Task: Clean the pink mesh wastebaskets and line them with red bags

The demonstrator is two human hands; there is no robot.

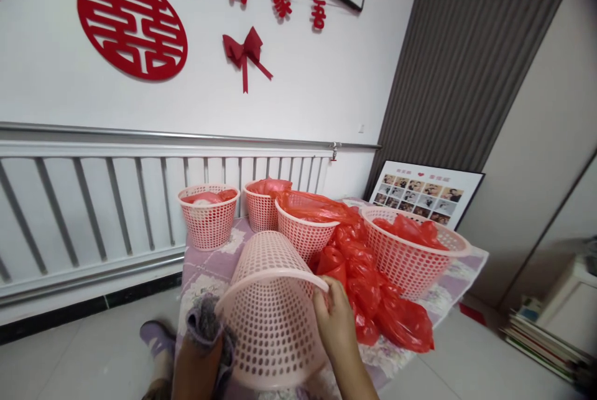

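Note:
An empty pink plastic basket (275,350) with a perforated wall lies tipped on its side, its mouth towards me. My right hand (338,322) grips the right side of its rim, thumb on one face of the wall. At the left of the rim, my left hand (198,362) is closed on a bunched grey-purple cloth (209,322); the cloth hides most of its fingers. Crumpled red plastic bags (368,282) are heaped just right of the tipped basket. Behind it stands another pink basket (305,232) with red plastic spilling over its rim.
Two pink baskets with red bags, one on the left (209,219) and one behind (261,207), and a large one (410,257) on the right stand on a patterned tablecloth (198,282). A radiator (116,207) lines the wall. A photo board (420,191) leans at the back right.

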